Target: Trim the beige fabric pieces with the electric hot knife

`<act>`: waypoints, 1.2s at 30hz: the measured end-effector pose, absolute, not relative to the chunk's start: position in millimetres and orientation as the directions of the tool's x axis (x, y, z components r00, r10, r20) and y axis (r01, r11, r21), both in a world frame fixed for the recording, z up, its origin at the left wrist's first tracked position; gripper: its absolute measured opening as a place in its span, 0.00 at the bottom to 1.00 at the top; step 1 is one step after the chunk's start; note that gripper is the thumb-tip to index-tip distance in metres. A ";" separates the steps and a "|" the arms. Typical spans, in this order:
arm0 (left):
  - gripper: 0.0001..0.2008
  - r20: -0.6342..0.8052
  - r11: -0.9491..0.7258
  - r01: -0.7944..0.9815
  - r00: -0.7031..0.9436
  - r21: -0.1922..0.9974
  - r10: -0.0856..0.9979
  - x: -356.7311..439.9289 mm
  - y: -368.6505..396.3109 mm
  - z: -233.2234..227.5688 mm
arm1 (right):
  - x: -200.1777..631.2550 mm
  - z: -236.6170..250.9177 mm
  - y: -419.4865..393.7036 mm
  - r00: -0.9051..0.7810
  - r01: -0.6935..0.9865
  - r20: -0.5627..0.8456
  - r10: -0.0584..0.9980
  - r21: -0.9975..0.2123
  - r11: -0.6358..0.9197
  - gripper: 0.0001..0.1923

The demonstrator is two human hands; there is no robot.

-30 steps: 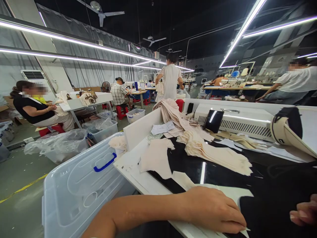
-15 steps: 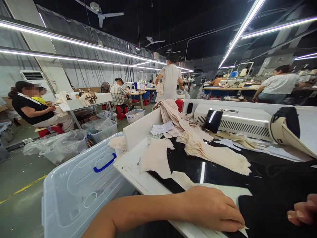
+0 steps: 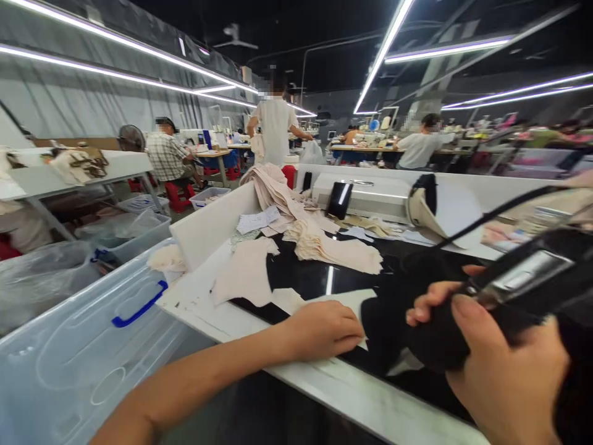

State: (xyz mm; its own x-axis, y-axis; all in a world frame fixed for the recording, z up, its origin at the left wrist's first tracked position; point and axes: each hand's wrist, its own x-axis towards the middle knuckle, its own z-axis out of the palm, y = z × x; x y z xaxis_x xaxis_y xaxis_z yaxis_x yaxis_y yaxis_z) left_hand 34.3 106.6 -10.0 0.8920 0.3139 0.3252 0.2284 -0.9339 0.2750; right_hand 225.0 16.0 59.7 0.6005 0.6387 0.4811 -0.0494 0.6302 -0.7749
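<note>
My left hand lies flat, fingers together, on a cream fabric piece near the front edge of the table. My right hand grips a black tool with a shiny metal part and a black cord, held just above a dark fabric piece to the right of my left hand. Behind them a fanned stack of cream pieces rests on the glossy black work surface.
A clear plastic bin with a blue handle stands left of the table. A white machine, a black phone and a cap sit at the back. Other people work at tables beyond.
The view has swung right and down. My right hand, earlier only fingertips at the right edge, has come into view gripping the black tool. My left hand stays on the cream piece.
</note>
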 end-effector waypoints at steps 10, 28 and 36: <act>0.08 0.362 -0.922 0.218 0.871 0.321 0.332 17.8 101.2 -7.7 | 202.0 61.2 18.6 0.610 0.040 0.533 0.586 -0.760 0.649 0.33; 0.10 0.369 -0.940 0.206 0.880 0.272 0.300 15.1 99.0 -10.5 | 195.6 47.0 30.7 0.589 0.083 0.580 0.562 -0.736 0.672 0.25; 0.12 0.456 -0.980 0.113 0.872 0.161 0.176 4.7 107.3 -14.7 | 196.0 47.1 31.0 0.578 0.087 0.606 0.547 -0.712 0.697 0.24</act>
State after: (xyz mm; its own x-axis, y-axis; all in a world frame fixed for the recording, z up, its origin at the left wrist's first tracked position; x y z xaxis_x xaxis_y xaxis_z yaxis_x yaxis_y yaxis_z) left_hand 4.7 107.3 -14.7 0.8724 0.1756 0.4561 0.1133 -0.9805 0.1609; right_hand 196.0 31.0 47.1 0.5775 0.5470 0.6060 0.0874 0.6967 -0.7121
